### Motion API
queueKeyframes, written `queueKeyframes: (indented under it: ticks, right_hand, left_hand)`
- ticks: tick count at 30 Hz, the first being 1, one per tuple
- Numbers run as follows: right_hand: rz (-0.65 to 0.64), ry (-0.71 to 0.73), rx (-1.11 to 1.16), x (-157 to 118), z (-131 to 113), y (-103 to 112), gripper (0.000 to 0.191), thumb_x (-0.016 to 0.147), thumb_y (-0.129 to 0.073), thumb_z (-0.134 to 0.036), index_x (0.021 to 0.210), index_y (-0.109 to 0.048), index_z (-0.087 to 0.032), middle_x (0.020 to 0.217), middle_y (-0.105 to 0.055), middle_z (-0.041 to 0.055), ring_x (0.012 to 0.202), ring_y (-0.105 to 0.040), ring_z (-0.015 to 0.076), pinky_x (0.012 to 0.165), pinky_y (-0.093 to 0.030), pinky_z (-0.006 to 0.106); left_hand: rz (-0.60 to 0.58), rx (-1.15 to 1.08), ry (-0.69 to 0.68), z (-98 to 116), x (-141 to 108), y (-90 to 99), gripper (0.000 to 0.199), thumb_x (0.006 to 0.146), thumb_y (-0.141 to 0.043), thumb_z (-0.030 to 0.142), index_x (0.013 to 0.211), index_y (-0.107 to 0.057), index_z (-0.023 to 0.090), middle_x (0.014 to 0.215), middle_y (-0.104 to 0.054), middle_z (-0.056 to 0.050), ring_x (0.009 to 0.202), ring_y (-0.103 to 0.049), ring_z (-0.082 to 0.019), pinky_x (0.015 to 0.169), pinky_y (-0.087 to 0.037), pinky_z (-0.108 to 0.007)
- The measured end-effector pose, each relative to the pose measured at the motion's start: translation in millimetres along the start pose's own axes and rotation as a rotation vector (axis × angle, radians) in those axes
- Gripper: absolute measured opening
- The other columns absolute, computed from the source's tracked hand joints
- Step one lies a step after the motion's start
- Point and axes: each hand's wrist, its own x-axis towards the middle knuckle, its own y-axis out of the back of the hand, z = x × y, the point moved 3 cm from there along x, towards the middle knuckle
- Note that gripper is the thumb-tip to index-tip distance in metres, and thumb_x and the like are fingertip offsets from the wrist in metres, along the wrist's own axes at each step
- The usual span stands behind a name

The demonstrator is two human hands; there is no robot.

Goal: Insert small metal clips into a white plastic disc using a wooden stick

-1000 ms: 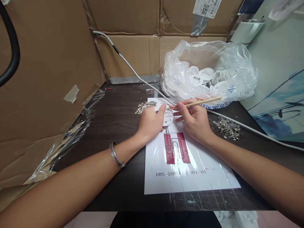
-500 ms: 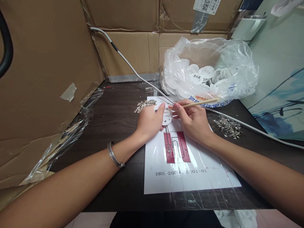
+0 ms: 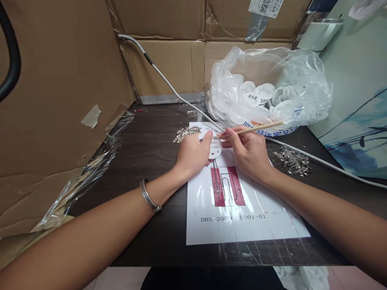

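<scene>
- Cardboard walls the dark worktop [image 3: 145, 161] on the left and behind; a heap of small metal clips [image 3: 186, 133] lies just beside the left hand.
- Left hand [image 3: 193, 155], fingers curled, presses a white disc [image 3: 215, 150] onto the printed sheet [image 3: 242, 225].
- Right hand [image 3: 249, 155] pinches a wooden stick [image 3: 254, 129], tip at the disc's upper edge.
- Judgement: fitting work on the disc is under way; the next move calls for a steady tip.
- Bag [image 3: 269, 92] of discs stands behind.
</scene>
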Motion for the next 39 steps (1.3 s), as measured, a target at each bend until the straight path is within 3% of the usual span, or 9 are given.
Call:
queueKeyframes:
  ticks: [7, 23, 39]
  right_hand:
    - [-0.036, 0.013, -0.026, 0.2, 1.0, -1.6, 0.028, 0.093, -0.052, -0.035, 0.081, -0.067, -0.014, 0.081, -0.071, 0.0057, 0.067, -0.067, 0.0138, 0.068, -0.058, 0.032]
    - [-0.009, -0.032, 0.018, 1.2, 0.2, -1.1, 0.032, 0.093, -0.053, -0.039, 0.075, -0.067, -0.016, 0.085, -0.072, 0.0063, 0.071, -0.067, 0.0159, 0.070, -0.058, 0.034]
    - [-0.076, -0.063, 0.203, 1.3, 7.0, 1.4, 0.030, 0.091, -0.057, -0.045, 0.082, -0.067, -0.018, 0.082, -0.071, 0.0052, 0.075, -0.068, 0.0168, 0.077, -0.059, 0.037]
  left_hand:
    - [0.012, 0.011, -0.005, -2.6, 0.8, -0.9, 0.046, 0.093, -0.048, 0.039, 0.053, -0.050, 0.017, 0.042, -0.054, 0.000, 0.036, -0.053, -0.010, 0.043, -0.039, -0.021]
    - [0.006, 0.044, -0.022, 2.2, -2.0, -0.5, 0.044, 0.094, -0.049, 0.036, 0.055, -0.051, 0.017, 0.043, -0.053, 0.001, 0.036, -0.052, -0.009, 0.043, -0.038, -0.021]
    - [0.006, -0.029, -0.001, 1.1, -1.1, 0.7, 0.042, 0.093, -0.050, 0.036, 0.056, -0.054, 0.017, 0.042, -0.053, 0.002, 0.034, -0.051, -0.010, 0.038, -0.038, -0.020]
